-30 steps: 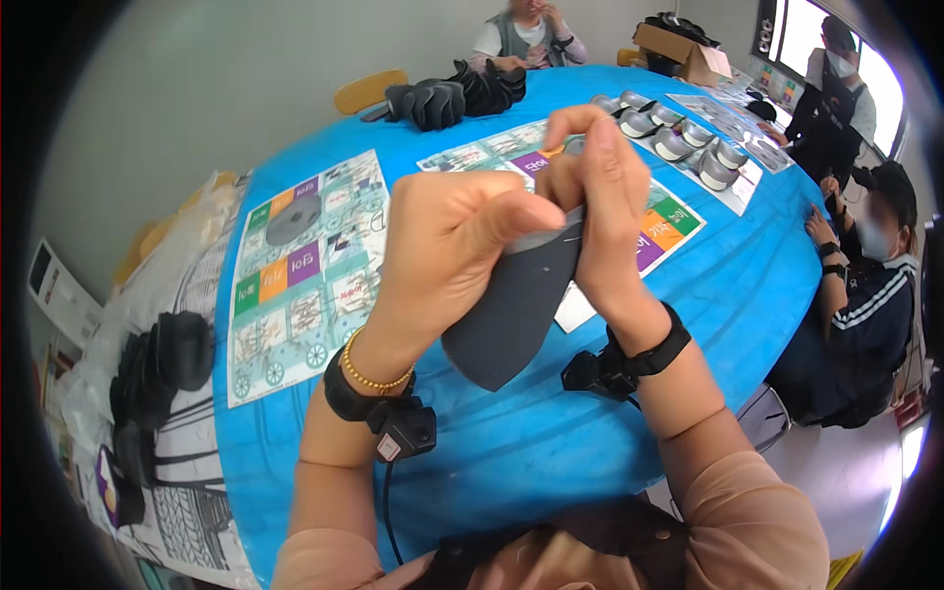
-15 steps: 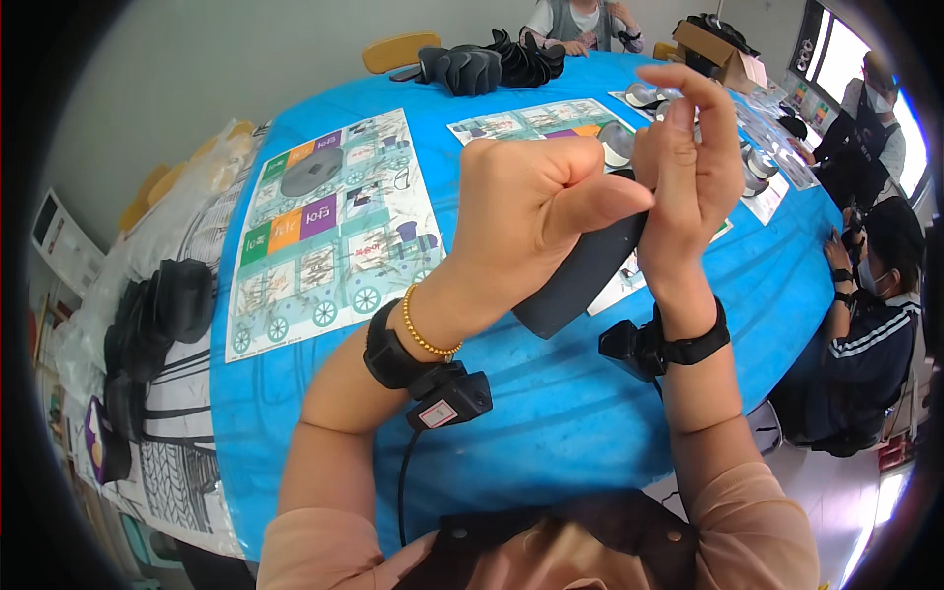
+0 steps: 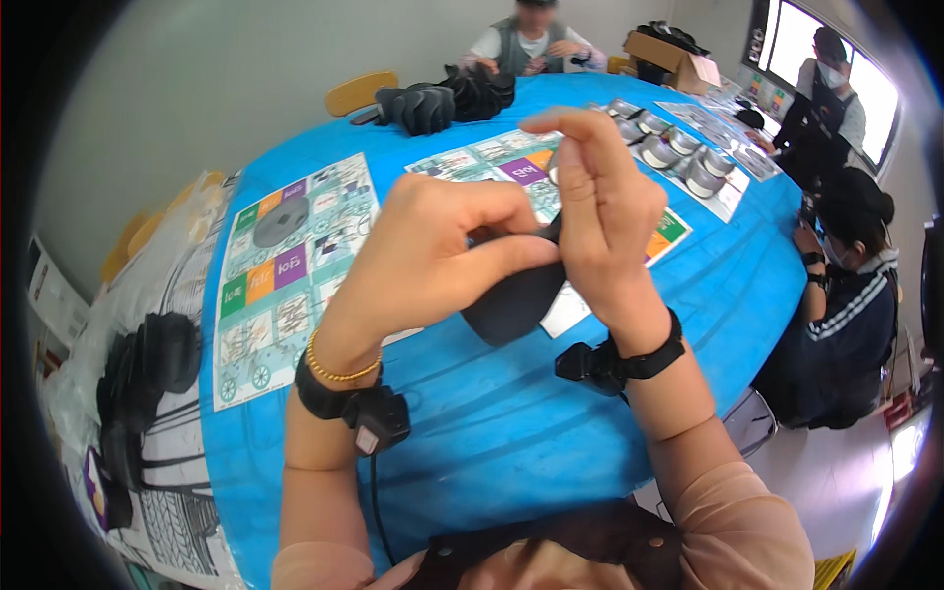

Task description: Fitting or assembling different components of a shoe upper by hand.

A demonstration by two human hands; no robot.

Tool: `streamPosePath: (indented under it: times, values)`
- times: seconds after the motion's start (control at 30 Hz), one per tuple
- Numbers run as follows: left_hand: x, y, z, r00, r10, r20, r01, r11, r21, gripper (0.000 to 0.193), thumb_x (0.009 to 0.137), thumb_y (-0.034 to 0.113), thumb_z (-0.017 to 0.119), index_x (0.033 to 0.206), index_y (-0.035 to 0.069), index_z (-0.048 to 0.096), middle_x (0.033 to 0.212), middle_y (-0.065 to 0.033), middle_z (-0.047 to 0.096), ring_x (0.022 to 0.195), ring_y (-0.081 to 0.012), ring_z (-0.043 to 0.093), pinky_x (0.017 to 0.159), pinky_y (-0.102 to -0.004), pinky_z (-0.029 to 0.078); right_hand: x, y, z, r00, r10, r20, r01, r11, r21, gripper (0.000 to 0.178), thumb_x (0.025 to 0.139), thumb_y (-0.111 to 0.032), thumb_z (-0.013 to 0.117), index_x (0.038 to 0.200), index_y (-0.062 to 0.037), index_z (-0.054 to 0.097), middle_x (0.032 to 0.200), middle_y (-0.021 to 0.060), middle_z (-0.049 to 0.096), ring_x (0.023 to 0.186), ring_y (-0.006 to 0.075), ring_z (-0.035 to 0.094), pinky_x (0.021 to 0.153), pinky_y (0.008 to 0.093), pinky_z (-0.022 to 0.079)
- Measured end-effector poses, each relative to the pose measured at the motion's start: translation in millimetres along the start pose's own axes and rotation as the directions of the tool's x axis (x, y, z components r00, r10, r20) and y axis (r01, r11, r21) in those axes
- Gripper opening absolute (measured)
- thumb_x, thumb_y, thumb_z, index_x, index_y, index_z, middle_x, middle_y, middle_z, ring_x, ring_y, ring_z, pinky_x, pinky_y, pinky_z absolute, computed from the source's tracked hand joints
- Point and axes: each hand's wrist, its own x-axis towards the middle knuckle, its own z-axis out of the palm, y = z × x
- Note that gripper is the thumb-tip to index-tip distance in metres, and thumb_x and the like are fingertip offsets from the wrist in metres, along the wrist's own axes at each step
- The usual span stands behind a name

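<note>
Above the near part of the blue table, my left hand [image 3: 433, 251] pinches a curved, smooth black piece [image 3: 511, 307], its thumb lying along the upper edge. My right hand [image 3: 612, 221] is closed against the piece's other end, index finger raised and bent. The hands cover most of the piece's upper part, so its full shape is hidden. Behind my left hand, a printed sheet [image 3: 258, 346] with coloured squares lies on the table, with a grey disc [image 3: 281, 222] on it. Another such sheet [image 3: 454, 157] is partly hidden behind my hands.
Several silver-grey rounded pieces [image 3: 678, 155] stand in rows at the right. Black ridged stacks [image 3: 418, 106] sit at the far edge, near a cardboard box [image 3: 661, 57]. More black pieces [image 3: 162, 359] lie at left. One person sits opposite; two others are at the right.
Both hands have moved left and slightly down in the picture with the black piece, which now shows a broader, rounder lower edge. The whole view has shifted, and the person opposite shows more fully.
</note>
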Motion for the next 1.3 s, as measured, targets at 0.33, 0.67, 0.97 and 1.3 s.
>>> streamPosePath:
  times: [0.33, 0.67, 0.97, 1.3]
  values:
    - [-13.3, -28.9, -39.0, 0.945, 0.083, -0.317, -0.155, 0.966, -0.207, 0.029, 0.085, 0.025, 0.072, 0.074, 0.007, 0.052, 0.068, 0.0056, 0.051, 0.062, -0.0033, 0.042, 0.057, -0.0187, 0.033, 20.9, 16.1, -21.1, 0.863, 0.096, 0.496, -0.379, 0.772, 0.511, 0.043, 0.081, -0.041, 0.067, 0.097, -0.0013, 0.064, 0.078, 0.0089, 0.062, 0.074, 0.0146, 0.058, 0.068, 0.0280, 0.046]
    - [-7.7, -42.8, -28.8, 0.934, 0.066, -0.351, -0.166, 0.951, -0.262, 0.042, 0.087, 0.043, 0.066, 0.079, 0.003, 0.057, 0.075, 0.0030, 0.058, 0.068, -0.0033, 0.047, 0.064, -0.0173, 0.034, 20.6, 18.4, -33.8, 0.858, 0.152, 0.490, -0.396, 0.803, 0.445, 0.030, 0.079, -0.027, 0.070, 0.088, 0.0006, 0.067, 0.076, 0.0095, 0.065, 0.075, 0.0149, 0.061, 0.074, 0.0299, 0.047]
    - [-7.2, -19.3, -28.5, 0.968, 0.034, -0.247, -0.047, 0.998, -0.047, 0.028, 0.087, 0.026, 0.069, 0.080, 0.002, 0.056, 0.073, 0.0043, 0.053, 0.069, -0.0032, 0.047, 0.065, -0.0176, 0.035, 11.8, 12.7, -18.8, 0.901, 0.121, 0.416, -0.204, 0.966, 0.161, 0.021, 0.069, -0.022, 0.073, 0.085, -0.0078, 0.073, 0.074, 0.0106, 0.066, 0.081, 0.0279, 0.060, 0.070, 0.0399, 0.046]
    - [-11.7, -19.4, -33.1, 0.937, 0.170, -0.305, -0.122, 0.978, 0.171, 0.027, 0.088, 0.024, 0.069, 0.078, 0.003, 0.055, 0.068, 0.0070, 0.050, 0.062, -0.0007, 0.039, 0.057, -0.0165, 0.027, 14.0, 12.1, -22.0, 0.929, 0.085, 0.361, -0.174, 0.960, 0.221, 0.019, 0.072, -0.021, 0.072, 0.084, -0.0072, 0.073, 0.076, 0.0120, 0.066, 0.083, 0.0287, 0.059, 0.071, 0.0396, 0.046]
